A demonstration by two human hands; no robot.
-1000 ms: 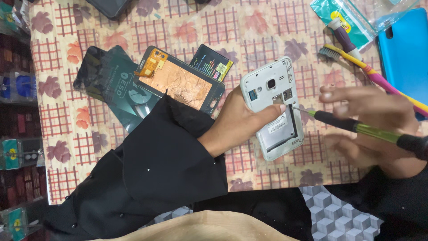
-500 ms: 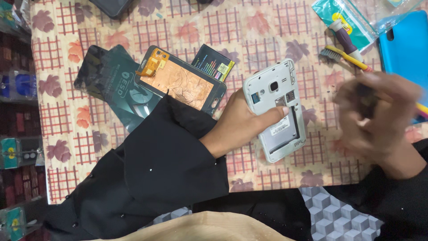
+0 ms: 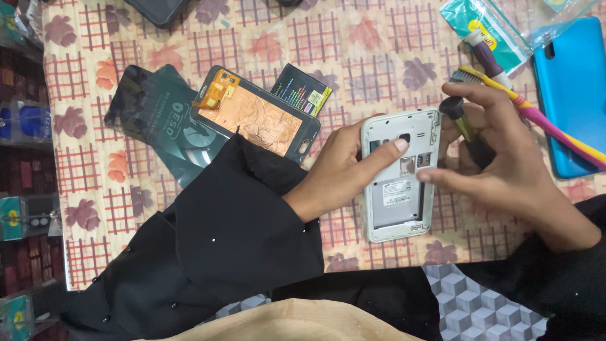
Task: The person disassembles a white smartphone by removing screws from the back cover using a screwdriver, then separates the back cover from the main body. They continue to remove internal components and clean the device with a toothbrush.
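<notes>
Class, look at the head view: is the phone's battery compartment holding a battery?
No: the white phone frame, steadied by the left hand, shows a bare battery bay, and the black battery lies apart on the tablecloth.

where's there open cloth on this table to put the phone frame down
Bare tablecloth lies along the top middle, between the battery and the teal packet. Another strip lies below the dark pouch, at the left. Around the blue case and toothbrush it is crowded.

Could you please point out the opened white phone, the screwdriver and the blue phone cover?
opened white phone [image 3: 396,201]: head view, grey inner plate.
screwdriver [image 3: 452,107]: head view, black handle end.
blue phone cover [image 3: 571,82]: head view, flat back.
</notes>
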